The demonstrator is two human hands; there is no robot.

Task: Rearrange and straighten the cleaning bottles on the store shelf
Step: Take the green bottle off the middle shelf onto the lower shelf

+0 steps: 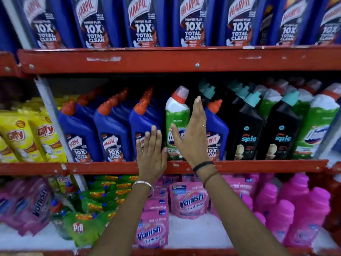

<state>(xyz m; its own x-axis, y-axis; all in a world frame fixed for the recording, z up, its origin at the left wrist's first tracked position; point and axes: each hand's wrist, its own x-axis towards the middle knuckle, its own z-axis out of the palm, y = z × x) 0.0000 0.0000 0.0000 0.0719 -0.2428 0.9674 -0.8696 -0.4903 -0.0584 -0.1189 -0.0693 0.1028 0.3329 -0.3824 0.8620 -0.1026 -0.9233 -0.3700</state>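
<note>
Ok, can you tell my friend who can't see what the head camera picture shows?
Two open hands, left hand and right hand, reach around a green bottle standing among blue Harpic bottles on the red middle shelf. Black Spic bottles stand to its right.

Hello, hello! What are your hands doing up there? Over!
Both hands open: left hand, right hand. Green bottle between them, among blue bottles. Nothing blocking.

Green Domex bottle: label partly covered by the right hand. Third blue Harpic bottle: label masked by the left hand. Top-row Harpic bottles: caps cropped (upper frame edge). Rear rows: dark, indistinct.
</note>
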